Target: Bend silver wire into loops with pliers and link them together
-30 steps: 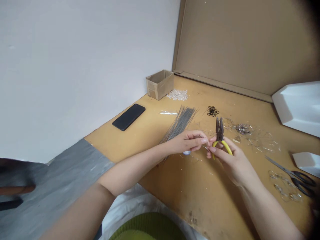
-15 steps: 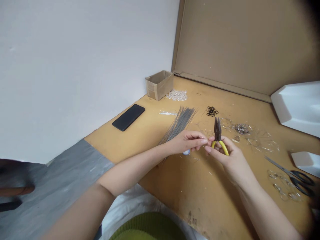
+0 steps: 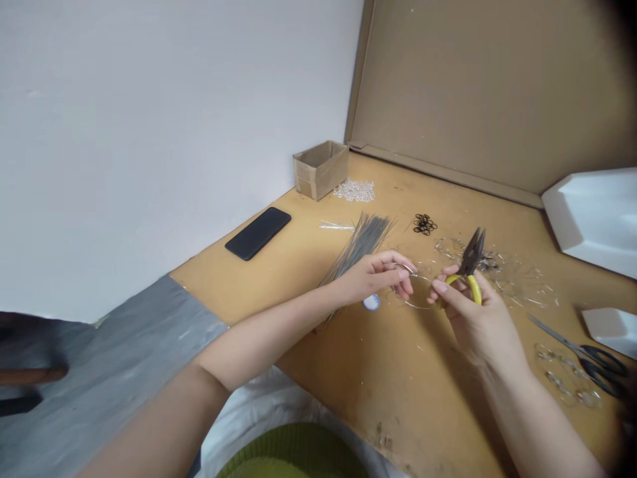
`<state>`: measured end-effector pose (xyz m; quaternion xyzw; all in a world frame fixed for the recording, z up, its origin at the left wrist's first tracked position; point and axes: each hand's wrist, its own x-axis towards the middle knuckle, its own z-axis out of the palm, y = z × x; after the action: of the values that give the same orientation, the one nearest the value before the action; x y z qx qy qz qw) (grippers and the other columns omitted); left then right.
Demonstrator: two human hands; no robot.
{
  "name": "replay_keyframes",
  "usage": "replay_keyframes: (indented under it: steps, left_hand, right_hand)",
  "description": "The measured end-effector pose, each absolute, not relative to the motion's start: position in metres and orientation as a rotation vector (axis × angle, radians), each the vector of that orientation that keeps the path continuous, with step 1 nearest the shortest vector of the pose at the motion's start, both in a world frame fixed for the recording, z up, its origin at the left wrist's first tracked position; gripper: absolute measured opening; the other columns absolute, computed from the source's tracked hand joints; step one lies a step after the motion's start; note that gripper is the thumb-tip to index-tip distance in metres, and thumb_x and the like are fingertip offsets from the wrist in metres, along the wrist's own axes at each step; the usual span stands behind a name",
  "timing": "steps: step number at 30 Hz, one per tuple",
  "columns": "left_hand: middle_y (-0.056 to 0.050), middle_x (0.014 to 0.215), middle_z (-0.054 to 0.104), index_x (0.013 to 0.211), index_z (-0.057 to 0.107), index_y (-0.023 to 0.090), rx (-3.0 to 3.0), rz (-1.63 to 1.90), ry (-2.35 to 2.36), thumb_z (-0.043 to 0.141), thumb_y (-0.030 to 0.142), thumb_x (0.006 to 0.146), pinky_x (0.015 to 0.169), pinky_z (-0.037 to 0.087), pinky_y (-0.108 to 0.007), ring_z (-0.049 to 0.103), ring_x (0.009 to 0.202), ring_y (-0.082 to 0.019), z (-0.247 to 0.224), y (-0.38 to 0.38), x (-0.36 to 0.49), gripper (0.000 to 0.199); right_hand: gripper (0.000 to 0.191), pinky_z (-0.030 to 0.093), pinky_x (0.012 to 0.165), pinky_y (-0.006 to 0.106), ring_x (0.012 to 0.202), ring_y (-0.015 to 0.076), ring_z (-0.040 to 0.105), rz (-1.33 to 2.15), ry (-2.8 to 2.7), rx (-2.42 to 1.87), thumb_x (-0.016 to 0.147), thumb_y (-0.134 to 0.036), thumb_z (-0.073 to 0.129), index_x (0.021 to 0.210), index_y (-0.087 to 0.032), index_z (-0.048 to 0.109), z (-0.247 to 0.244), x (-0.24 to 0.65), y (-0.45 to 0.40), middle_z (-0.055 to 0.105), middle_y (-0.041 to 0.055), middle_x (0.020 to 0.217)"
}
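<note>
My left hand point(image 3: 377, 275) pinches one side of a thin wire loop point(image 3: 417, 306) over the table. My right hand point(image 3: 475, 318) grips pliers point(image 3: 471, 257) with yellow handles, their dark jaws pointing up and slightly parted. The thumb and finger of that same hand also meet the loop's right side. Behind my left hand lies a bundle of straight grey wires point(image 3: 365, 238). A small round white-and-blue piece point(image 3: 371, 302) rests just below that hand. Loose wire loops point(image 3: 522, 282) lie beyond my right hand.
Along the wall are a black phone point(image 3: 258, 233) and an open cardboard box point(image 3: 311, 183), with a pile of small clear pieces point(image 3: 355, 190) beside it. Black rings point(image 3: 424, 224) lie farther back. Scissors point(image 3: 582, 348) and more wire pieces point(image 3: 560, 378) sit at right, near white containers point(image 3: 597, 212).
My hands have moved apart, the right one shifting rightward with the pliers, which now tilt to the right. The wire loop now shows stretched between my hands.
</note>
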<state>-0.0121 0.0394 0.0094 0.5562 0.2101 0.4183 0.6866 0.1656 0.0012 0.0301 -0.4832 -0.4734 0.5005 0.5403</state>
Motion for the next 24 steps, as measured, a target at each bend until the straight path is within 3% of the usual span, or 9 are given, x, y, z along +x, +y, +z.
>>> replay_keyframes:
  steps: [6, 14, 24]
  left_hand:
    - [0.001, 0.065, 0.059, 0.083, 0.055, 0.012, 1.248, 0.969, 0.569, 0.065, 0.034, 0.073, 0.061, 0.045, -0.022, 0.057, 0.057, -0.006, 0.005, 0.039, -0.009, 0.026]
    - [0.003, 0.061, 0.052, 0.083, 0.057, 0.011, 1.306, 1.087, 0.594, 0.054, 0.038, 0.081, 0.057, 0.042, -0.021, 0.050, 0.055, -0.006, 0.008, 0.040, -0.014, 0.027]
    - [0.003, 0.063, 0.051, 0.082, 0.055, 0.012, 1.430, 0.804, 0.666, 0.045, 0.038, 0.086, 0.046, 0.038, -0.016, 0.047, 0.047, -0.003, 0.009, 0.038, -0.015, 0.027]
  right_hand:
    - [0.024, 0.044, 0.059, 0.023, 0.065, 0.0103, 0.055, 1.247, -1.068, -1.099, 0.068, -0.022, 0.072, 0.088, -0.025, 0.059, 0.027, 0.165, 0.002, 0.054, -0.0034, 0.076]
    - [0.023, 0.044, 0.066, 0.024, 0.065, 0.0097, 0.056, 1.243, -1.204, -1.142, 0.070, -0.026, 0.070, 0.090, -0.024, 0.059, 0.018, 0.168, 0.005, 0.055, -0.0034, 0.078]
    - [0.024, 0.048, 0.067, 0.028, 0.067, 0.0141, 0.060, 0.926, -1.405, -1.366, 0.071, -0.036, 0.068, 0.089, -0.024, 0.059, 0.026, 0.168, 0.000, 0.060, -0.0014, 0.076]
